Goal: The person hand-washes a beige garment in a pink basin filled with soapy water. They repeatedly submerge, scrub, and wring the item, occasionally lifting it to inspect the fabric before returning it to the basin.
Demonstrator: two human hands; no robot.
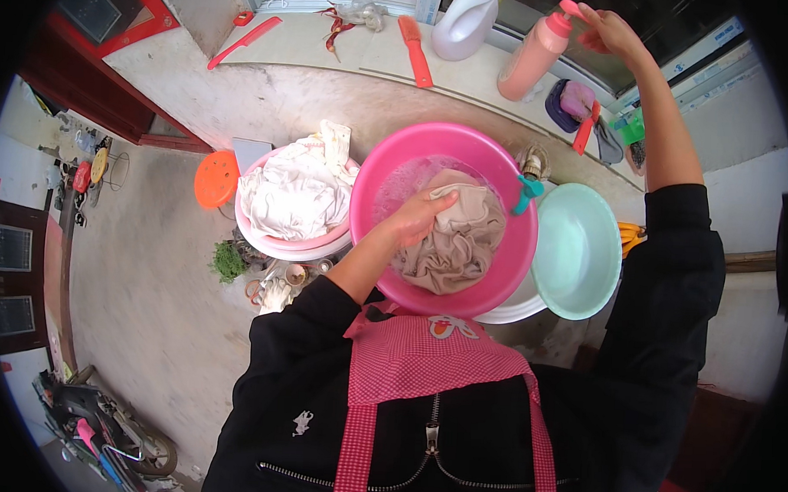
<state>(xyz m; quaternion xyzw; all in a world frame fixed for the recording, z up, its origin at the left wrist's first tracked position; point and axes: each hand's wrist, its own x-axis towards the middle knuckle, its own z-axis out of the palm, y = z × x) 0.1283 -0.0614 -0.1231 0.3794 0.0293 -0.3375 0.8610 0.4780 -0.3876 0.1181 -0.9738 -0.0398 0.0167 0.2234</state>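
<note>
In a pink plastic basin (510, 276) of sudsy water lies a bunched beige cloth (452, 261). My left hand (421, 218) grips a fold of it, thumb on top. Up at the windowsill, my right hand (606, 32) is at the pump head of a pink pump bottle (534, 59), its fingers reaching over the spout; the palm side is partly hidden, so whether it grips the pump is unclear. A teal tap handle (526, 193) sits at the basin's right rim. White laundry (298, 190) fills a pale pink basin (261, 241) on the left.
A mint-green basin (579, 252) leans at the right. Along the sill (374, 56) lie a red comb (245, 42), dried chillies (336, 32), a red-handled brush (415, 51) and a lilac-white jug (463, 24). An orange stool (215, 180) and a potted plant (227, 261) stand left.
</note>
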